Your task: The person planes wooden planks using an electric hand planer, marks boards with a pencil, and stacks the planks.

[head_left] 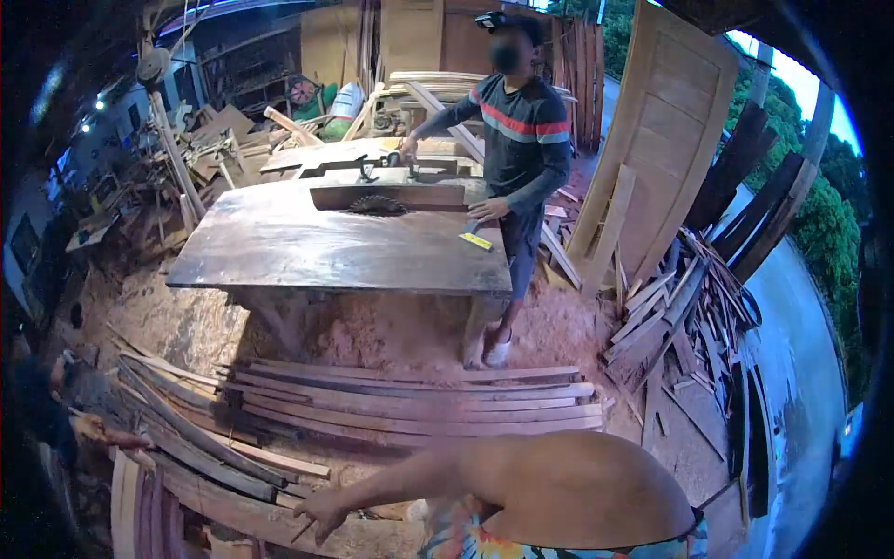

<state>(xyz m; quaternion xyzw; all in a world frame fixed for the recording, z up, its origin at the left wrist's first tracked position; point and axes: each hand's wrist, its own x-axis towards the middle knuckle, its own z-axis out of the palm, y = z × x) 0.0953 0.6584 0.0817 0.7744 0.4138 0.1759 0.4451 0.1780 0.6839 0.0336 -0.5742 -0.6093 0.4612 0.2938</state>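
Note:
A bare shoulder and arm, which appear to be my own, fill the bottom of the view beside floral cloth (466, 536). My right hand (323, 512) hangs over the edge of a long wooden board (372, 536). Its fingers look spread and point down and left; a thin line by the fingertips is too small to name. My left hand does not show. Across from me, a co-worker in a striped long-sleeved shirt (521, 140) stands at a saw table (270, 238), one hand on its top. A round blade (377, 205) rises through the table.
A yellow-labelled tool (476, 241) lies on the saw table. Long planks (419, 405) are stacked on the sawdust floor before it. Scrap wood (666, 317) and a leaning door panel (656, 140) stand at right. Another person's hand (107, 433) reaches in at left.

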